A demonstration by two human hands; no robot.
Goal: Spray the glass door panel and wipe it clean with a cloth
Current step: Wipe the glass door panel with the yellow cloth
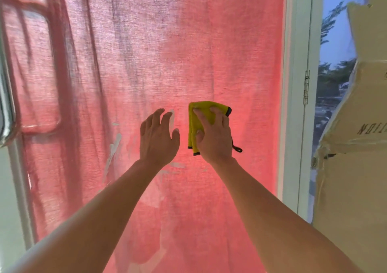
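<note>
1. Glass door panel (209,53) stands right in front, with white streaks (113,151) on it.
2. Right hand (215,138), fingers flat, presses the yellow cloth (201,113) on the glass to rub it.
3. Left hand (159,136) is spread open beside it, holding nothing.

Bare forearms run to a bare left hand (159,140) and right hand (215,140).

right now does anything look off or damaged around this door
Yes. White smears streak the glass door panel left of and below the left hand, away from the yellow cloth. The cardboard at right has torn, ragged edges.
</note>
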